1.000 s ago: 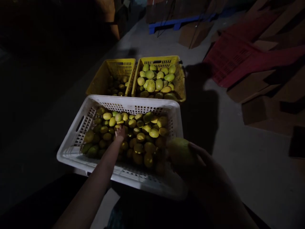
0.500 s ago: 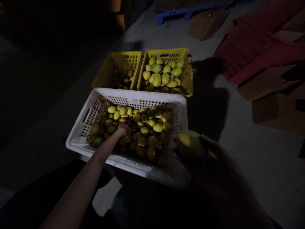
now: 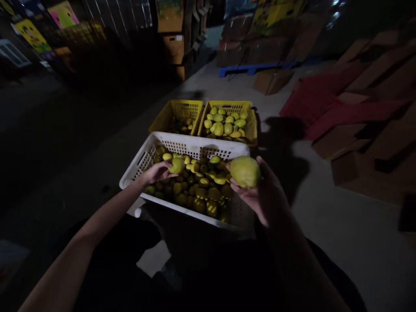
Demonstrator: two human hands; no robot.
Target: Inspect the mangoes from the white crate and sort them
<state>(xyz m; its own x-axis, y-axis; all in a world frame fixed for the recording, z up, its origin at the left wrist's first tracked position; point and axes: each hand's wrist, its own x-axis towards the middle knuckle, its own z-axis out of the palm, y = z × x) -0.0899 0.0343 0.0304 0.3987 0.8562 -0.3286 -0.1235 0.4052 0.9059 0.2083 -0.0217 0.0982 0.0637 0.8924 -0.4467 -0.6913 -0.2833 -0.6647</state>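
In my left hand (image 3: 156, 173) is a small yellow-green fruit (image 3: 177, 165), raised over the left half of the white crate (image 3: 191, 211). The fingers curl about its near side. My right hand (image 3: 260, 197) grips a larger oval, yellow-green fruit (image 3: 245, 171), mango-like in shape, above the crate's right end. Its thumb lies on the right side and fingers reach underneath. Many more such fruits (image 3: 203, 182) fill the bottom of the white crate, partly in shadow.
Behind the white crate stand two yellow crates: the left one (image 3: 159, 121) holds fruit in shadow, the right one (image 3: 254, 130) brightly lit fruit. Red crates (image 3: 308, 102) and cardboard boxes (image 3: 344, 138) lie to the right. A blue pallet (image 3: 250, 69) stands farther back.
My left hand has come up out of the pile with a fruit in it. The right hand has turned its fruit into the light. The view has tilted upward.
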